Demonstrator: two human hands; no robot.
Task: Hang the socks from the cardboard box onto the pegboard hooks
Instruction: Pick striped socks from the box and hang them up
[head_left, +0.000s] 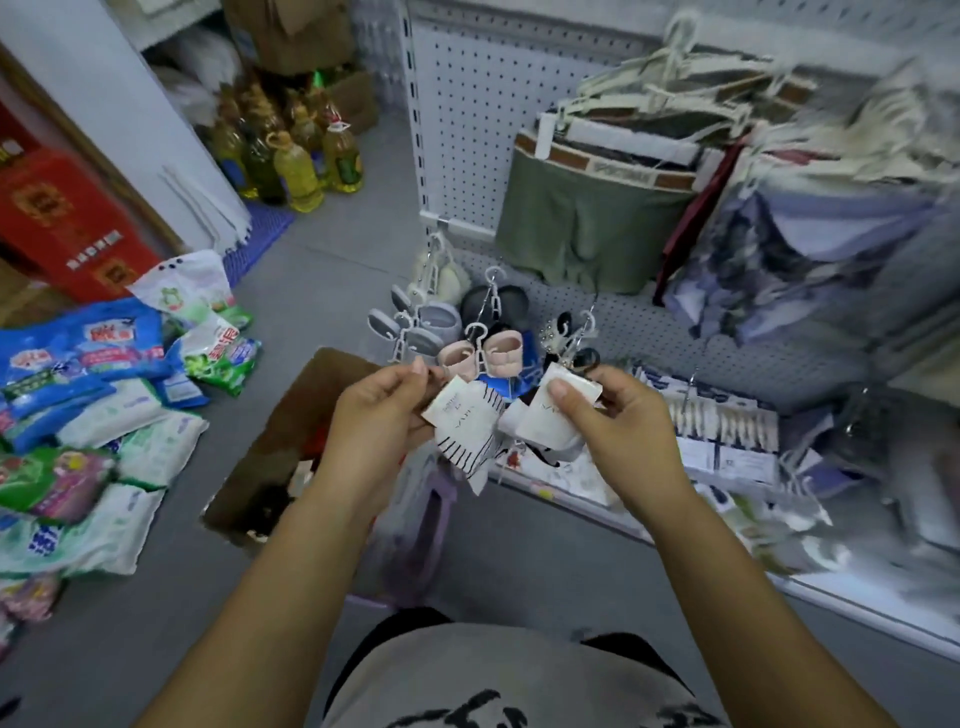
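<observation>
My left hand (376, 415) grips a white sock pack with black stripes (467, 431), its paper label facing up. My right hand (618, 415) pinches a second white sock pack (545, 421) by its label, thumb on top. Both packs hang side by side above the open cardboard box (275, 441) on the floor. Just beyond my hands, pairs of pink, grey and black socks (483, 353) hang on small white hangers from hooks on the white pegboard (467, 130).
Olive underwear (582, 228) and other garments hang on the pegboard to the right. A low shelf (727, 431) holds more packaged goods. Detergent bags (104, 389) lie on the floor at left, oil bottles (296, 156) and red cartons (62, 218) behind them.
</observation>
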